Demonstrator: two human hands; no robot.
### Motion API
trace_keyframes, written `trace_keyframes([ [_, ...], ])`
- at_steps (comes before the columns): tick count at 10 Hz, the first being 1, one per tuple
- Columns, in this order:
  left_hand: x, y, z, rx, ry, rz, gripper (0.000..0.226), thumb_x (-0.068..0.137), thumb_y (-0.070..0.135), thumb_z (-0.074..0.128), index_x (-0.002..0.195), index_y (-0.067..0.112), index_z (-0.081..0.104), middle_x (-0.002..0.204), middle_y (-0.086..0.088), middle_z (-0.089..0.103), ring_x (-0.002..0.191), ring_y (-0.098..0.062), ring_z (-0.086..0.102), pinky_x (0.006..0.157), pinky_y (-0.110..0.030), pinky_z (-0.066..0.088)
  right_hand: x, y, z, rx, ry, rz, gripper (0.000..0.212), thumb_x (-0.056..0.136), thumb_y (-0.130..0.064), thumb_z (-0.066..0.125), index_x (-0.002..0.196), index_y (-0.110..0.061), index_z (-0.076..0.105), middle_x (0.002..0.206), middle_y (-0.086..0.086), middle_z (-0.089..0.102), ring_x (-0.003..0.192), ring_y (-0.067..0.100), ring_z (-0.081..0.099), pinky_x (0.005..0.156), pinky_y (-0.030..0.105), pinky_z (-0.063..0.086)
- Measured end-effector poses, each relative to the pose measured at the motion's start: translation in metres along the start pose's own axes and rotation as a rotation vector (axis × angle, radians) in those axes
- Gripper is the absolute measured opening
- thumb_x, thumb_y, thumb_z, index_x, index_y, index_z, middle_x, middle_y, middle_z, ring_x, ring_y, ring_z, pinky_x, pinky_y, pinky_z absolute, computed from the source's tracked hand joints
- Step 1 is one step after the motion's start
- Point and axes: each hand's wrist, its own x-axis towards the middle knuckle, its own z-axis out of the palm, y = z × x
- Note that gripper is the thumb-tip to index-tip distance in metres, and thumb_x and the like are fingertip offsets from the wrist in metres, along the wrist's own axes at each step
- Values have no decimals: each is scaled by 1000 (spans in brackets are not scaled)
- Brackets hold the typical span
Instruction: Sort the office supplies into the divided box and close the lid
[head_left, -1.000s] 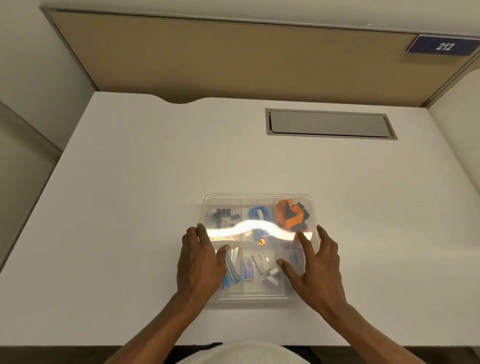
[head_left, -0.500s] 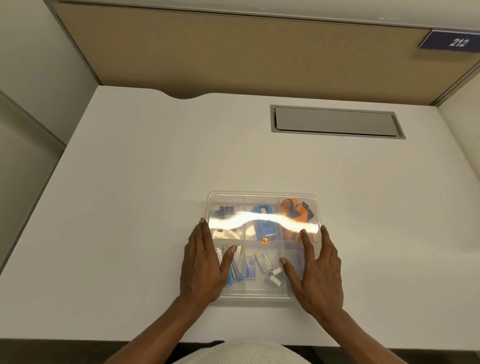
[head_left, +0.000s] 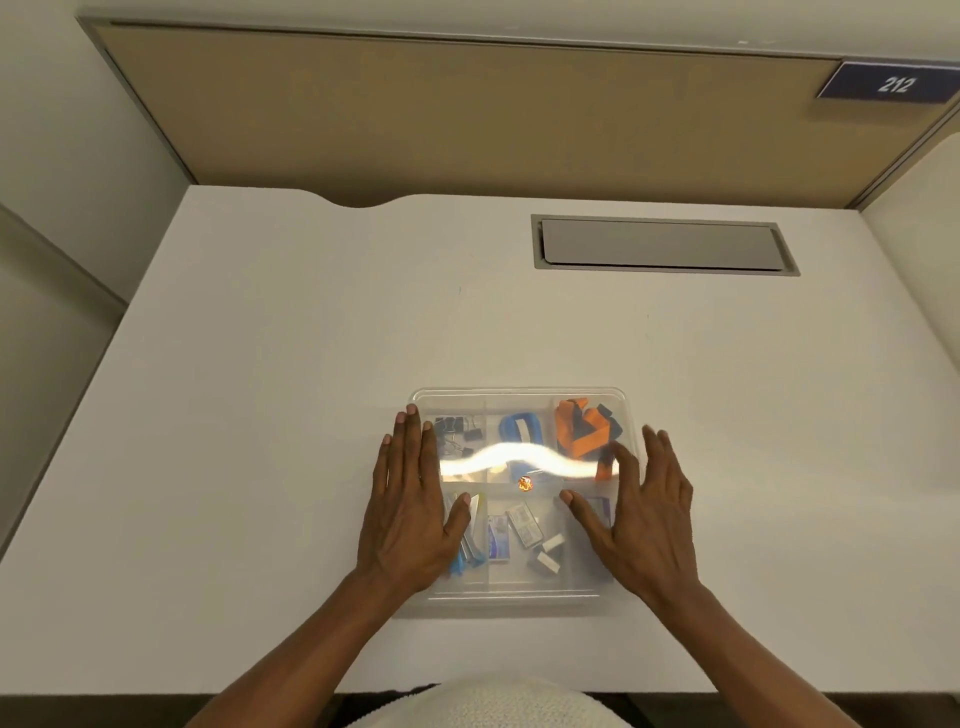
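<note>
A clear divided box (head_left: 519, 397) sits on the white desk near me, with its transparent lid lying on top and a bright glare across it. Through the lid I see black binder clips (head_left: 457, 428), a blue roll (head_left: 522, 428), orange and dark straps (head_left: 582, 434), pens at the lower left and small staple boxes (head_left: 519, 530) in the lower middle. My left hand (head_left: 410, 509) lies flat on the lid's left side, fingers spread. My right hand (head_left: 644, 512) lies flat on the lid's right side, fingers spread.
The white desk (head_left: 260, 415) spreads wide on both sides of the box. A grey cable hatch (head_left: 662, 244) is set into the desk at the back right. A tan partition (head_left: 467, 114) with a "212" sign (head_left: 891, 83) closes off the far edge.
Both hands stay flat on the lid; they have shifted slightly outward toward its left and right edges. The box has not moved on the desk.
</note>
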Motion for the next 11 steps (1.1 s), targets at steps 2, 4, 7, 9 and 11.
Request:
trace_keyframes([
  [2,12,-1,3,43,-27,56,102,100,75,33,167,4,4,176,-13,-8,164,-28,-3,131,-48,16,41,9,9,22,-83,-117,102,89,-85,35,162,-17,17,174,5,-3,161,21,-4,126,43,22],
  [4,15,1,5,72,-46,44,113,92,85,37,167,6,9,176,-13,-7,164,-29,-3,130,-49,20,42,15,23,49,-69,-138,100,91,-83,33,165,-20,7,174,1,-10,161,20,-6,127,43,17],
  [7,16,3,6,117,-61,38,111,93,85,35,167,8,7,176,-13,-8,164,-29,-4,129,-46,12,43,17,26,-26,-80,-141,99,92,-81,35,164,-17,14,174,5,-8,161,23,-5,129,49,17],
  [9,17,3,5,159,-79,49,111,93,86,32,167,8,6,176,-15,-10,164,-31,-6,131,-52,12,42,14,20,-44,-91,-118,101,88,-86,37,161,-18,22,174,10,6,161,27,0,128,54,17],
  [11,20,13,-10,198,-91,49,113,90,91,25,166,8,19,175,-17,-9,164,-34,-4,130,-53,6,38,4,-4,78,-83,-85,99,85,-87,38,158,-20,32,171,10,20,160,30,14,127,50,20],
])
